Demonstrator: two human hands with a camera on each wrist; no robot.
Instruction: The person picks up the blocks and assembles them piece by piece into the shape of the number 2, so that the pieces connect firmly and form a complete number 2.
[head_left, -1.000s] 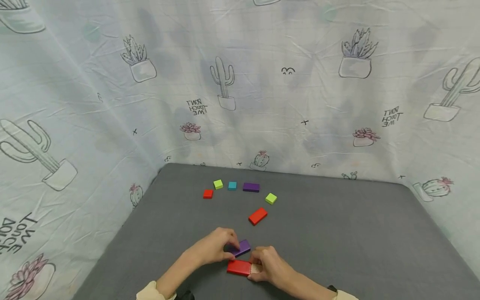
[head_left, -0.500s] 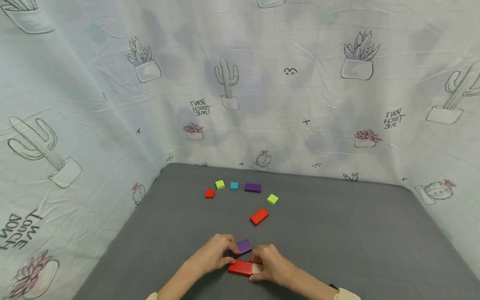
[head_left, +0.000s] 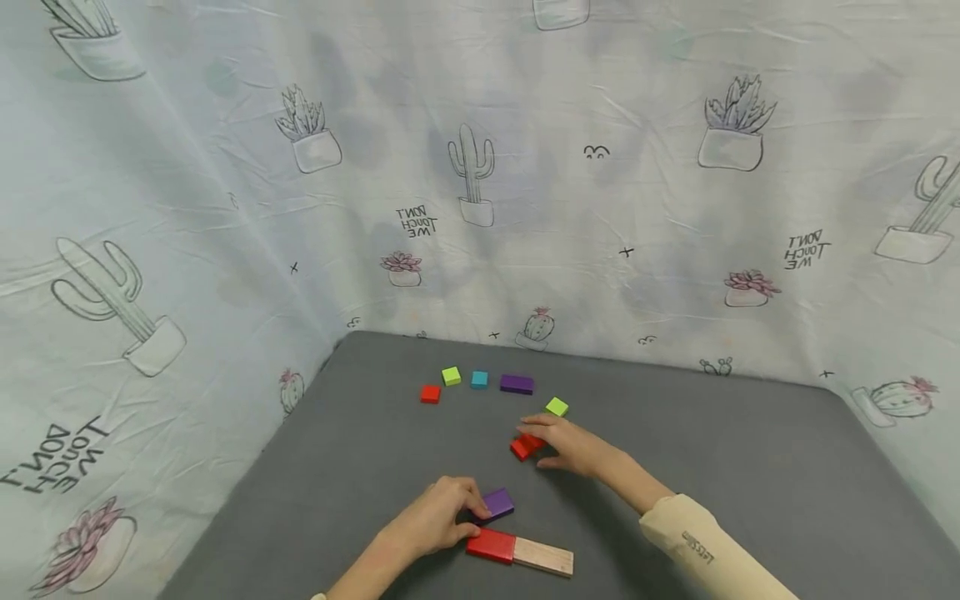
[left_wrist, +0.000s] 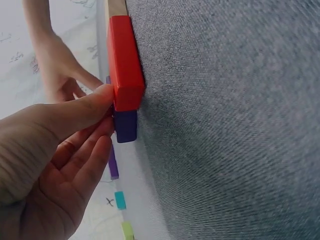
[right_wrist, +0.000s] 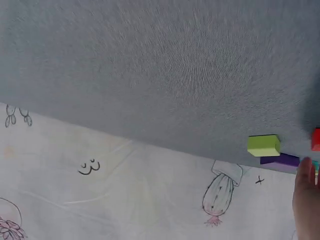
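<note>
The left hand [head_left: 444,514] touches the left end of a red rectangular block [head_left: 491,545] with its thumb, its fingertips on a purple block [head_left: 498,503] just beyond. In the left wrist view the thumb lies against the red block [left_wrist: 125,65], and the purple block [left_wrist: 126,126] shows partly behind it. A bare wooden block [head_left: 543,557] stands end to end with the red one. Farther out, the right hand [head_left: 570,446] is over a second red block [head_left: 525,447], thumb and fingers spread apart around it; whether they touch it is unclear.
Beyond the right hand lies a lime block [head_left: 557,407]. Farther back are a purple block [head_left: 517,384], a small blue block [head_left: 479,380], another lime block [head_left: 451,376] and a small red block [head_left: 430,394]. A printed curtain [head_left: 555,192] hangs behind the grey table [head_left: 720,483].
The right hand has left the wooden block, uncovering it, and moved forward to the farther red block. The left hand stays by the near red and purple blocks. The head view has shifted slightly.
</note>
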